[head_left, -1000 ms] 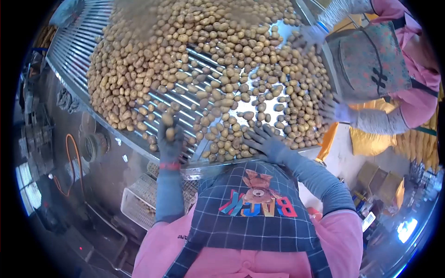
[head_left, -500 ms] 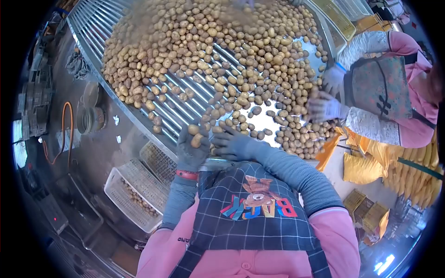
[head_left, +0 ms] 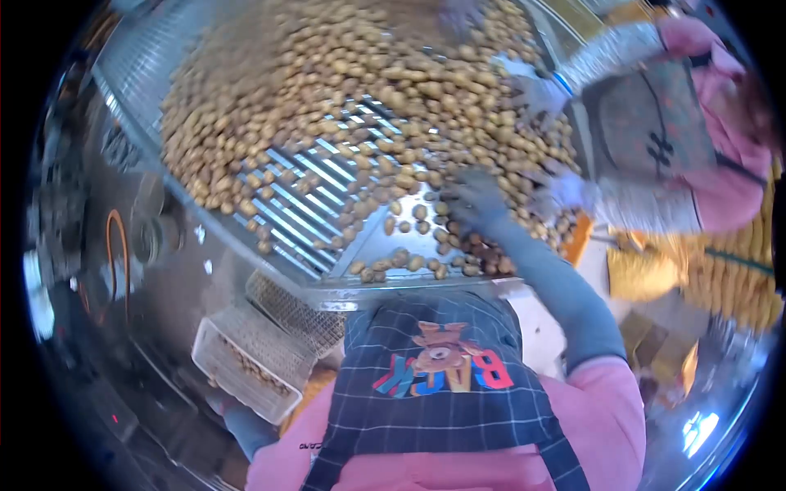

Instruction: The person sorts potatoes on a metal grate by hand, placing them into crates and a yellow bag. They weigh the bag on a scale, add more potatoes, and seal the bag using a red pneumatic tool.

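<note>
My right hand (head_left: 476,201), in a grey glove, reaches over the potatoes (head_left: 270,106) on the sorting table with its fingers apart, touching a few of them. Small potatoes lie around it on the bare metal plate (head_left: 401,233) and along the table's near edge. My left hand (head_left: 218,401) is down at the lower left, beside the white plastic crate (head_left: 295,393) with potatoes inside. It is smeared by motion and partly hidden, so its fingers and anything in them do not show clearly.
A slatted metal grate (head_left: 299,217) forms the table's left part. To the right, a co-worker in pink has both gloved hands (head_left: 544,98) in the potatoes; another gloved hand (head_left: 463,16) shows at the far side. Yellow sacks (head_left: 643,274) and an orange hose (head_left: 123,237) are on the floor.
My left hand, which held two potatoes over the table edge, has swung down left to the white crate. My right hand has moved right and farther onto the potatoes. The view has shifted.
</note>
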A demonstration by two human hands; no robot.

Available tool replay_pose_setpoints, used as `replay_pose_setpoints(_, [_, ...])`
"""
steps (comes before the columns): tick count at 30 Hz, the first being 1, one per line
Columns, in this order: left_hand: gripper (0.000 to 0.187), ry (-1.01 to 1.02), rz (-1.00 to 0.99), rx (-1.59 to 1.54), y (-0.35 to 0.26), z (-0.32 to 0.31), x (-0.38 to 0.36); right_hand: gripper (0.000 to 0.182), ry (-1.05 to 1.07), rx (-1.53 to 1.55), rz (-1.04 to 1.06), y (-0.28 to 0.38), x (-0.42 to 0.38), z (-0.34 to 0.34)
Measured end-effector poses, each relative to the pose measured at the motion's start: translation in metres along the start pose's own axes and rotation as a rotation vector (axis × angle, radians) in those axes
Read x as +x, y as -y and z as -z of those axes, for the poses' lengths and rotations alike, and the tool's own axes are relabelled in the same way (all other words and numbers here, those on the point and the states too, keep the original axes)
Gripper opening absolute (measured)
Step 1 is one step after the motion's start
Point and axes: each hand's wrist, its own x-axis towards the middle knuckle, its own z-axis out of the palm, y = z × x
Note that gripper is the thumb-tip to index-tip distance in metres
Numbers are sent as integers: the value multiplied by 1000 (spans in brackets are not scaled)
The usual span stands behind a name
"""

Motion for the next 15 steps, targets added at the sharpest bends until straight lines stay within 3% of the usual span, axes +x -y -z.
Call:
replay_pose_setpoints(1, [54,-117,263,-186,-35,-19,-33,33,113,189,-199,17,15,-45])
replay_pose_setpoints(2, [57,-334,408,-606,-48,-56,-35,31,-95,157,122,35,45,-89])
replay_pose_setpoints(3, [57,-266,234,-330,-72,-88,-51,32,-5,184,41,78,66,-96])
replay_pose_setpoints(4, [56,-113,200,22,-54,-102,-37,35,94,275,-10,105,78,-118])
replay_pose_setpoints(5, [57,-207,212,-13,-110,-149,-59,42,230,241,-200,138,89,-131])
replay_pose_setpoints(6, [59,-307,223,-48,-184,-193,-91,34,705,-8,-5,160,105,-109])
replay_pose_setpoints(8, [58,-362,-383,17,-174,-257,-58,25,706,-168,350,162,64,-129])
replay_pose_setpoints(10, [63,-245,-672,484,-216,-288,-47,24,447,28,537,120,14,-140])
replay_pose_setpoints(12, [63,-16,-901,237,-307,-304,-103,23,396,88,477,67,-45,-139])
replay_pose_setpoints(15, [61,78,-1092,93,-356,-347,-82,27,400,-83,206,27,-103,-50])
